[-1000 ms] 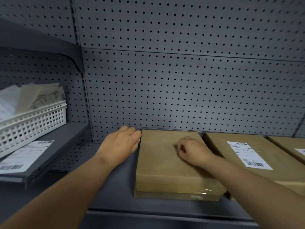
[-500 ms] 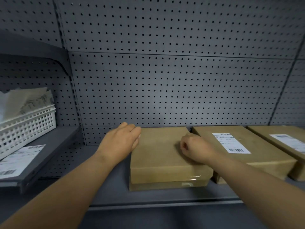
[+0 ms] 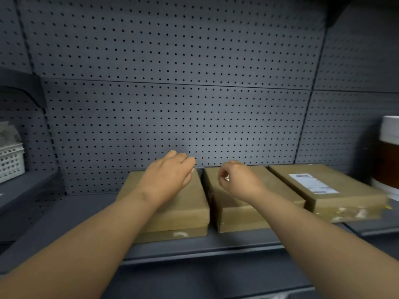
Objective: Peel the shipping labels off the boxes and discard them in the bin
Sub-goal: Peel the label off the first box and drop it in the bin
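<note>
Three flat brown cardboard boxes lie side by side on a dark grey shelf. My left hand [image 3: 170, 175] rests flat on the top of the left box [image 3: 181, 214], fingers together, holding nothing. My right hand [image 3: 239, 180] hovers over the middle box [image 3: 237, 212] with its fingers curled. A small white bit [image 3: 226, 178] shows between thumb and fingers; whether it is pinched I cannot tell. My hand and forearm hide the rest of that box's top. The right box [image 3: 345, 203] carries a white shipping label [image 3: 313, 183], flat and whole.
A grey pegboard wall [image 3: 172, 117] stands right behind the boxes. A white lattice basket [image 3: 10, 162] with papers sits on a side shelf at far left. A white and brown container [image 3: 388, 152] stands at far right. The shelf's front edge [image 3: 194, 253] runs below the boxes.
The view has swung right. My left hand moved from beside the left box onto its top. My right hand moved from the left box to the middle, labelled box.
</note>
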